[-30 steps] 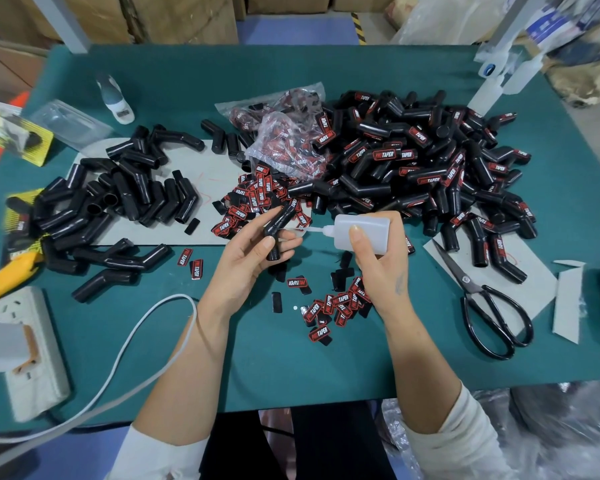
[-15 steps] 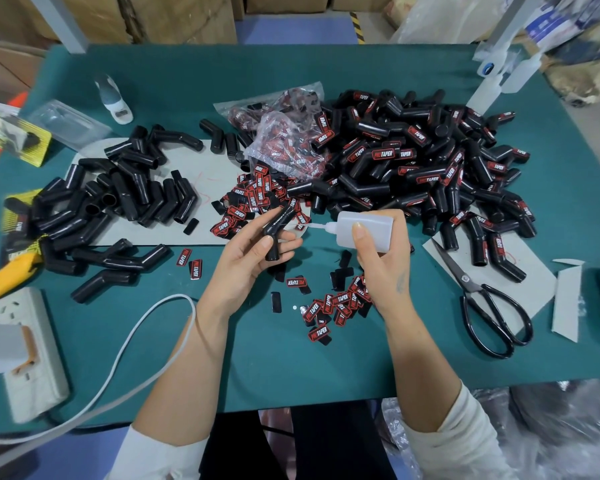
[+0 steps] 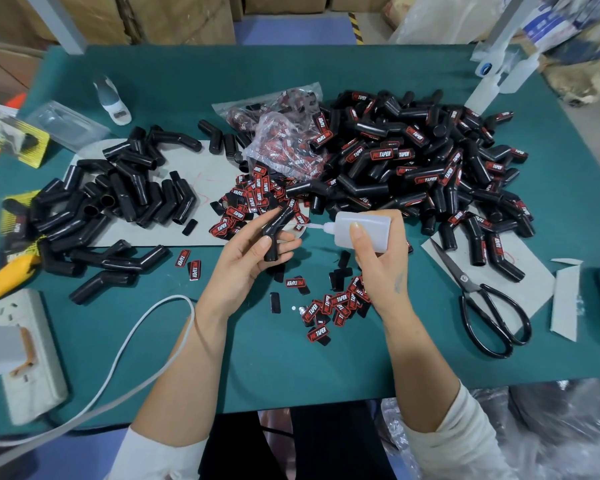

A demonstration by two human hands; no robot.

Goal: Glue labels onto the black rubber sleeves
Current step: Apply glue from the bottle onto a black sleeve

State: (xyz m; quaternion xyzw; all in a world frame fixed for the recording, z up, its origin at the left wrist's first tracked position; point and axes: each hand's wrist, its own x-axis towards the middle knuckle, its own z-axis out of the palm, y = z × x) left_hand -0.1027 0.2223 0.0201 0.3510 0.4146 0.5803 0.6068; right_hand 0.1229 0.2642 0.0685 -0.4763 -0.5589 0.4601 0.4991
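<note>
1. Head view: my left hand (image 3: 246, 261) grips a bent black rubber sleeve (image 3: 274, 233), and my right hand (image 3: 378, 268) is wrapped around the glue bottle (image 3: 364, 228), with its nozzle close beside the sleeve.
2. I judge that too hard a squeeze could run glue onto my left fingers (image 3: 265, 242).
3. Drips could also foul the loose labels (image 3: 333, 306) lying below my right hand.

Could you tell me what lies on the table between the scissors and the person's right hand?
In the head view, only bare green table lies between the scissors and the right hand.
</note>
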